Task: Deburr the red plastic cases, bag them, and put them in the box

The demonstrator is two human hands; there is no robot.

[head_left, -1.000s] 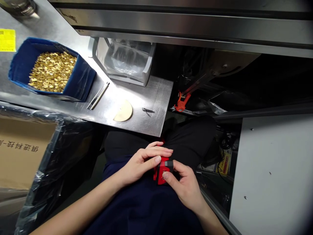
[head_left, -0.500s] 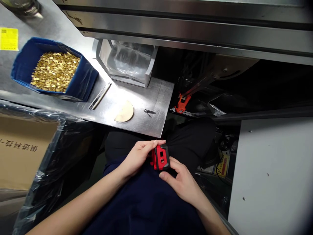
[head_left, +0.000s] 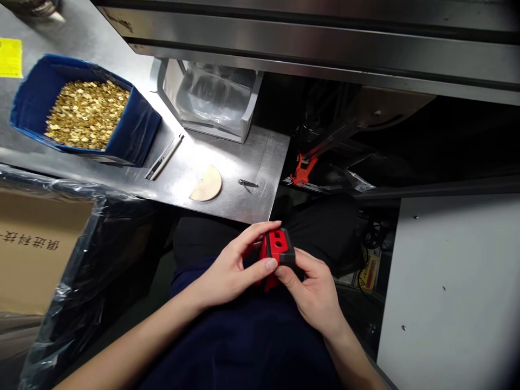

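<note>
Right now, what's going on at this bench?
A person's left hand and right hand both grip a red-and-black object, with a holed red face towards the camera. It is held off the near edge of the metal table. On that table sit a blue bin of small gold-coloured parts and a pale disc, both untouched.

A single camera on the person's head looks forward and steeply down, close enough that both hands (head_left: pixel 231 271) show clearly, just below the middle of the view, the forearms (head_left: pixel 142 338) cut by the bottom edge. Beyond and left of the hands it sees the desk (head_left: pixel 260 154) from above, set aslant; right of them, a pale panel (head_left: pixel 459 292); farther beyond, a metal beam (head_left: pixel 284 40) along the top.
</note>
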